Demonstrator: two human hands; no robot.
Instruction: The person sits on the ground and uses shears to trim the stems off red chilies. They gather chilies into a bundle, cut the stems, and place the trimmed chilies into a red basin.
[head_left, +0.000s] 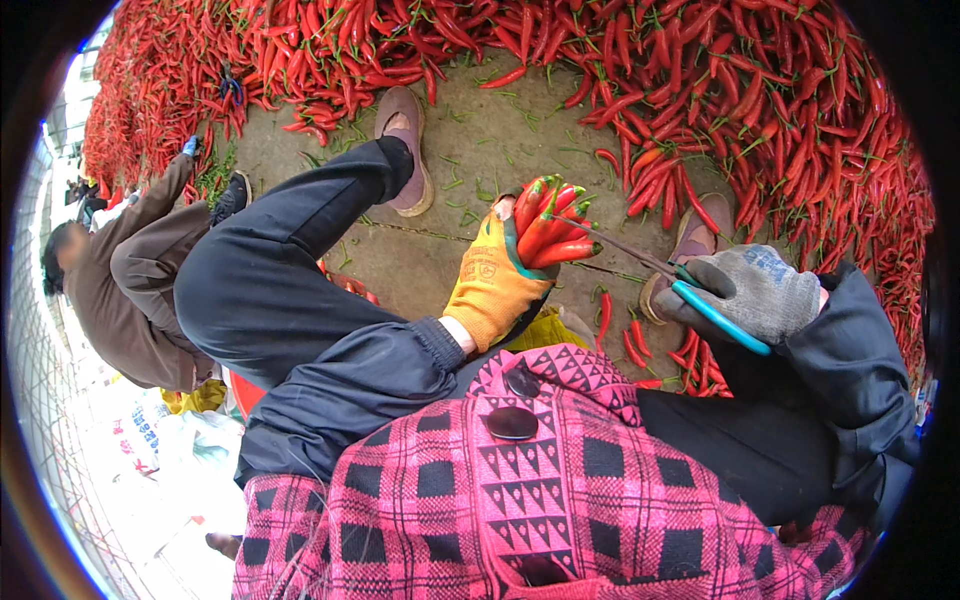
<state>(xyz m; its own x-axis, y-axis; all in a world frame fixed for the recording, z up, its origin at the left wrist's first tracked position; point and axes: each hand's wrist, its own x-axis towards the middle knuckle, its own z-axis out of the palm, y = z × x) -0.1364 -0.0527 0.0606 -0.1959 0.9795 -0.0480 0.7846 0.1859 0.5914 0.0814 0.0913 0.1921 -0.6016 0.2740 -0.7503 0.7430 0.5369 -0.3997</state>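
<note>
My left hand (495, 281), in a yellow-orange work glove, grips a bunch of several red chili peppers (551, 229). Their green stem ends point up and to the right. A grey coated glove covers my right hand (739, 292), which is closed on scissors (712, 315) with turquoise handles. The long blades (615, 244) reach left to the bunch, with the tips at the stem ends. Whether the blades are apart or together, I cannot tell.
A large heap of red chilies (720, 82) curves around the far side and right. Cut green stems (472, 187) litter the concrete floor (517, 142). Loose chilies (637, 341) lie between my legs, near a yellow bag (551, 330). At left, another person (135, 300) crouches beside the heap.
</note>
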